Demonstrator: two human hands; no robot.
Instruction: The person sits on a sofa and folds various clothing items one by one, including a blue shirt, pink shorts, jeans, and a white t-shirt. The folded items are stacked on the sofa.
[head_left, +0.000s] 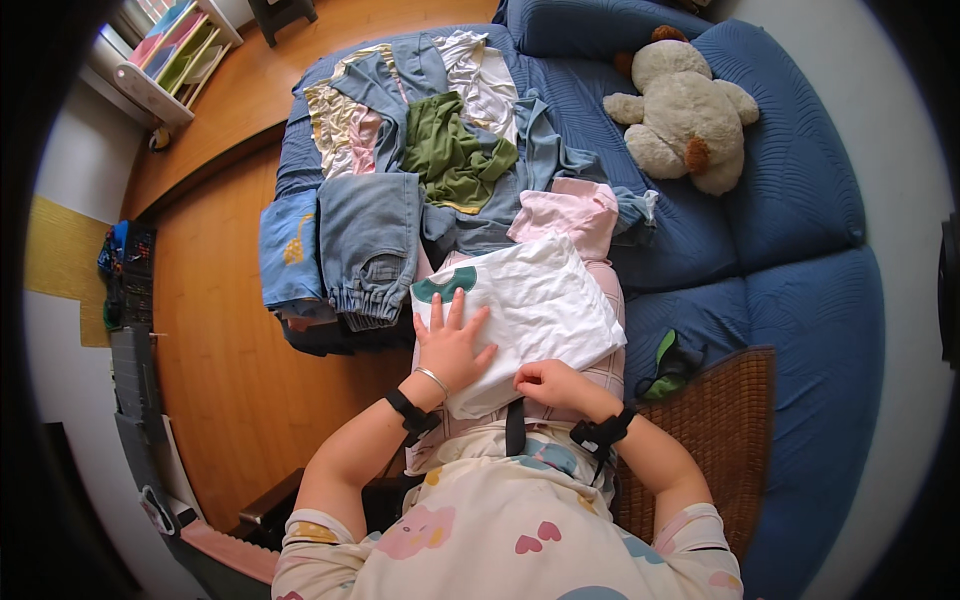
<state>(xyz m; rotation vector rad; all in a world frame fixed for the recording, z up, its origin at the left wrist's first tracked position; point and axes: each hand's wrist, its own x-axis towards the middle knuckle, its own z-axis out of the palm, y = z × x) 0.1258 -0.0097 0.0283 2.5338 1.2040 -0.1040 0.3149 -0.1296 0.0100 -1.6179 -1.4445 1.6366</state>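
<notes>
A folded white garment (536, 300) with a dark green neckline patch (457, 283) lies across my lap, over pink checked trousers (611, 373). My left hand (454, 345) rests palm down on it, fingers spread, fingertips reaching the green patch. By the garment's near edge is my right hand (555, 386), fingers curled in; whether cloth is pinched between them is hidden. Just beyond the garment lies a pink folded cloth (566, 214). Folded jeans (371, 247) with an elastic waist sit left of it, beside a folded blue garment (289, 251) bearing a yellow giraffe.
A green garment (454, 154) and other loose clothes spread over the blue sofa (675, 259). A plush toy (690, 112) lies face down at the back right. A woven brown mat (705, 442) and a black-and-green item (670, 367) are at my right. Wooden floor (225, 322) stretches left.
</notes>
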